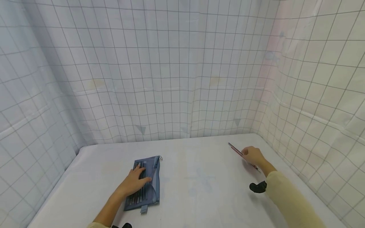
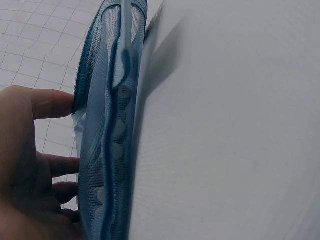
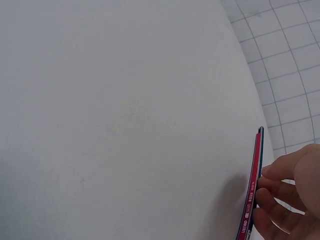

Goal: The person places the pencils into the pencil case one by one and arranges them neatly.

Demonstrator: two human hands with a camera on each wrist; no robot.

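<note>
On the left of the table lies a blue mesh zip pouch (image 1: pixel 155 190), with several long dark pencils showing through it. My left hand (image 1: pixel 134 183) rests on top, fingers spread. From the side, the left wrist view shows the fingertips touching the upper face of the pouch (image 2: pixel 95 165), and round pencil ends (image 2: pixel 118 152) behind the mesh. Toward the table's right side, my right hand (image 1: pixel 253 155) pinches a pair of slim pencils (image 1: pixel 235 149) between thumb and fingers. In the right wrist view one pencil (image 3: pixel 254 170) is red with printed lettering; a dark one lies alongside it.
A white cloth covers the table (image 1: pixel 194 183). White grid-patterned curtains (image 1: pixel 182 79) stand behind it and along both sides. A black wrist-worn device (image 1: pixel 258 187) sticks out from the right sleeve.
</note>
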